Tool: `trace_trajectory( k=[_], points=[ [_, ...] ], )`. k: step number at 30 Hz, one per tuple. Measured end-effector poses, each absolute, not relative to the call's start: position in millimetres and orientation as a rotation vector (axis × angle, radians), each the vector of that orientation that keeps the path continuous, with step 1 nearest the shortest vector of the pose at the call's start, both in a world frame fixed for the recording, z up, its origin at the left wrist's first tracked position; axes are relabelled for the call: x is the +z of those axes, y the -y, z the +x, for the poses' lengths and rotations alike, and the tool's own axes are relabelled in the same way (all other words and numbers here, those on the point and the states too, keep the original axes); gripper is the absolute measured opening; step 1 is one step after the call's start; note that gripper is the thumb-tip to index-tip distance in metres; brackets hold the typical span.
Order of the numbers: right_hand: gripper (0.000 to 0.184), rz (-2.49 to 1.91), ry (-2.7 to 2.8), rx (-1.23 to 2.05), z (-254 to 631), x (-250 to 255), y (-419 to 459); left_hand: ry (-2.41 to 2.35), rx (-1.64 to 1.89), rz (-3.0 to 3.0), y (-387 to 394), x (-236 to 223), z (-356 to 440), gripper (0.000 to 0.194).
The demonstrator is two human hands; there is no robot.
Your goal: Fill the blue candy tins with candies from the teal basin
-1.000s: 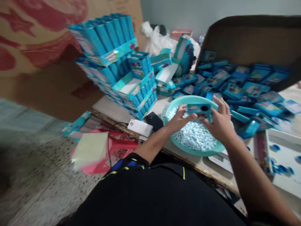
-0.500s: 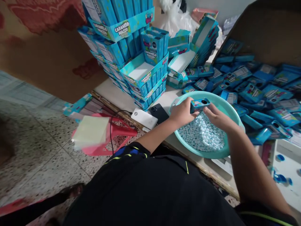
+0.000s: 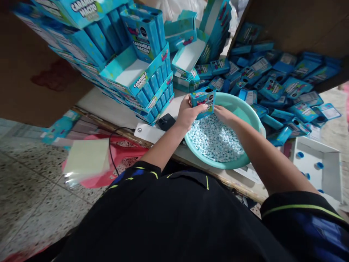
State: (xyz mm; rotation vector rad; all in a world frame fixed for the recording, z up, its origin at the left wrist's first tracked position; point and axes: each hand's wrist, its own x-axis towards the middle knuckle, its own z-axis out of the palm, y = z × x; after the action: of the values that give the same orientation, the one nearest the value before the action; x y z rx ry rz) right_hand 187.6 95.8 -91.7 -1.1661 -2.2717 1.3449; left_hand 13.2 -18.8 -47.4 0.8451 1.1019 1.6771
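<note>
A blue candy box (image 3: 202,98) stands upright over the left rim side of a turquoise basin (image 3: 255,120), its round dark opening on top. My left hand (image 3: 188,113) is closed round its left side, thumb across the front. At the box's lower right edge, my right hand (image 3: 225,115) presses against it with fingers partly hidden behind. Small white and pale blue candies (image 3: 215,140) heap in the basin beneath both hands. Whether the box holds any candies cannot be made out.
Stacked display trays (image 3: 136,80) of upright boxes rise at left. Behind the basin lies a pile of blue boxes (image 3: 272,89). A phone (image 3: 165,122) and a white power bank (image 3: 147,133) lie by the table edge. At right, a white tray (image 3: 331,160) holds several blue caps.
The candy box has gone from lying tilted above the candies to upright, its printed front showing. Both hands moved with it toward the basin's left side, and the view has shifted.
</note>
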Motion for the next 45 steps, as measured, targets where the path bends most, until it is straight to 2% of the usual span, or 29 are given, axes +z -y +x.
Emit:
trace_trajectory(
  k=[3, 6, 11, 16, 21, 29, 32, 40, 45],
  points=[
    [0.071, -1.123, 2.382, 1.264, 175.6, -92.7, -80.9, -1.119, 1.689, 0.868, 16.2, -50.4, 14.8, 0.046],
    [0.064, -1.121, 2.531, 1.042, 176.3, -89.4, -64.2, -1.174, 1.679, 0.923, 15.8, -51.8, 18.1, 0.036],
    [0.060, -0.997, 2.701, 0.910, 178.0, -79.8, -36.7, -1.209, 1.686, 0.932, 15.9, -52.4, 21.5, 0.049],
    [0.069, -0.877, 2.829, 0.933, 174.5, -62.6, -15.8, -1.251, 1.626, 0.976, 18.6, -54.0, 23.4, 0.052],
    [0.086, -0.970, 2.950, 0.959, 181.6, -44.9, -2.2, -1.354, 1.543, 1.057, 19.3, -57.0, 25.3, 0.051],
    [0.089, -1.009, 3.063, 1.011, 204.8, -32.2, 13.3, -1.374, 1.453, 1.209, 22.6, -56.0, 25.2, 0.056],
    [0.083, -1.071, 3.045, 1.015, 209.9, -29.3, 18.1, -1.425, 1.393, 1.243, 26.5, -50.6, 25.0, 0.058],
    [0.046, -1.208, 2.960, 0.828, 218.1, -31.0, 27.7, -1.573, 1.131, 1.395, 38.3, -30.8, 26.1, 0.053],
    [0.047, -1.425, 2.869, 0.592, 227.8, -37.4, 15.8, -1.470, 1.162, 1.487, 36.5, -37.1, 27.7, 0.050]
  ],
)
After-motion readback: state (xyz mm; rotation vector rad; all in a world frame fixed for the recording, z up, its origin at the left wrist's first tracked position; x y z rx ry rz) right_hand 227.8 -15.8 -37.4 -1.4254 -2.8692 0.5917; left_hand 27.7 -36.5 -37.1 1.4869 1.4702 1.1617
